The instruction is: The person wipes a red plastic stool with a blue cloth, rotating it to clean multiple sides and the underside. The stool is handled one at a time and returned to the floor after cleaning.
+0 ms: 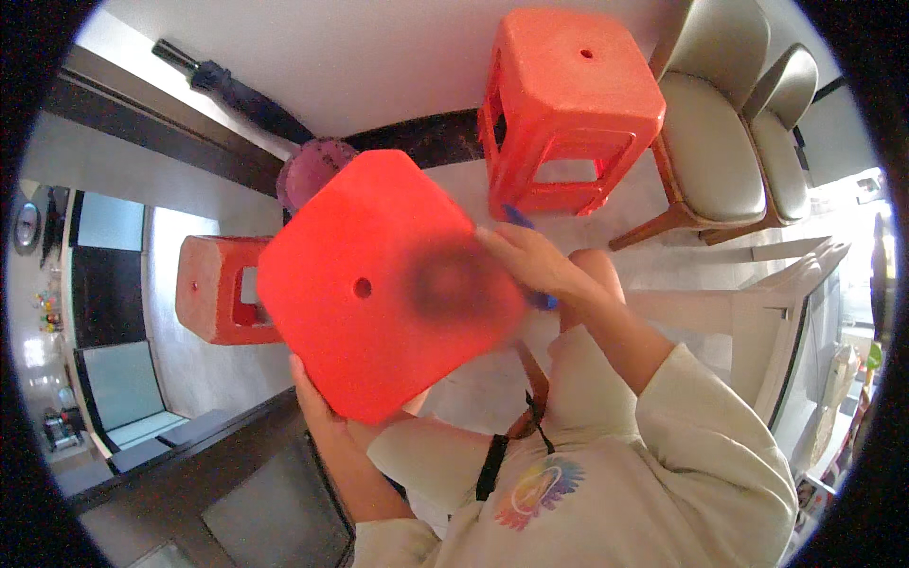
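A red plastic stool is tilted up in front of me, its square seat with a small centre hole facing the camera. My left hand grips its lower left edge, with most of the fingers hidden behind the seat. On the opposite side, my right hand holds the right edge. Blue parts of an item show beside and below the right hand; what it is I cannot tell. A dark blurred patch covers the seat's right part. My knees are below the stool.
Another red stool stands upright by the wall, next to two cushioned chairs. A third red stool is at the left. A folded black umbrella leans near a pink round container. A dark panelled door is lower left.
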`<state>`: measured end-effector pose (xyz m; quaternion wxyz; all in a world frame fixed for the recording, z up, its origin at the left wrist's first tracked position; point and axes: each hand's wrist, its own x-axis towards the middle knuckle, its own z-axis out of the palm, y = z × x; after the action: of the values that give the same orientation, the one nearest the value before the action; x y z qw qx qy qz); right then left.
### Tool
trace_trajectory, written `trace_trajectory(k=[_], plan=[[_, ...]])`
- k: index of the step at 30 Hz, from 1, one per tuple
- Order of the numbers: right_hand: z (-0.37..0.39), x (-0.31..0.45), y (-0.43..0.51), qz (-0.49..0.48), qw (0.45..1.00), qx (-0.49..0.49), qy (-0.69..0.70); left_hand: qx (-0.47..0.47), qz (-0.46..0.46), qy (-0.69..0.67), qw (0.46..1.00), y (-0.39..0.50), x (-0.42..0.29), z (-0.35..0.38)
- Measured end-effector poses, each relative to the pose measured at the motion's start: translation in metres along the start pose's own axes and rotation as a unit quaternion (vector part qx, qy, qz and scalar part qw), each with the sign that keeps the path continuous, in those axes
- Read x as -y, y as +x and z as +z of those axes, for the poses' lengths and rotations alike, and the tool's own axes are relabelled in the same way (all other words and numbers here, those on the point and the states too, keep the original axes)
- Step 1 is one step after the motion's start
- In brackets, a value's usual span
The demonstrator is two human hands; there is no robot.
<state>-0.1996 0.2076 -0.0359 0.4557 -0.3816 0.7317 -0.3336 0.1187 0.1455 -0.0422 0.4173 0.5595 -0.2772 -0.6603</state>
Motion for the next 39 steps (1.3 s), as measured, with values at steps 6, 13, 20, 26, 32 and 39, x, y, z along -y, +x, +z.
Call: trace_trajectory(k=[6, 13, 20, 26, 32, 39], plan=[[0.017, -0.034, 0.047, -0.012, 0.999, -0.001, 0.045, 0.062, 0.016, -0.018, 0.998, 0.033, 0.017, -0.022], [0.011, -0.020, 0.029, -0.067, 0.997, -0.023, 0.026, 0.063, 0.092, -0.032, 0.993, -0.013, -0.020, 0.015], [-0.052, 0.157, -0.044, -0.200, 0.966, 0.088, 0.141, -0.092, 0.167, -0.009, 0.982, -0.082, -0.166, 0.020], [-0.075, 0.214, -0.058, -0.288, 0.911, 0.151, 0.254, 0.025, 0.243, -0.082, 0.966, -0.137, -0.238, 0.000], [-0.100, 0.254, -0.097, -0.360, 0.872, 0.193, 0.269, 0.086, 0.316, -0.086, 0.941, -0.177, -0.257, 0.008], [-0.110, 0.315, -0.189, -0.497, 0.804, 0.242, 0.217, -0.045, 0.530, -0.111, 0.840, -0.274, -0.257, 0.007]])
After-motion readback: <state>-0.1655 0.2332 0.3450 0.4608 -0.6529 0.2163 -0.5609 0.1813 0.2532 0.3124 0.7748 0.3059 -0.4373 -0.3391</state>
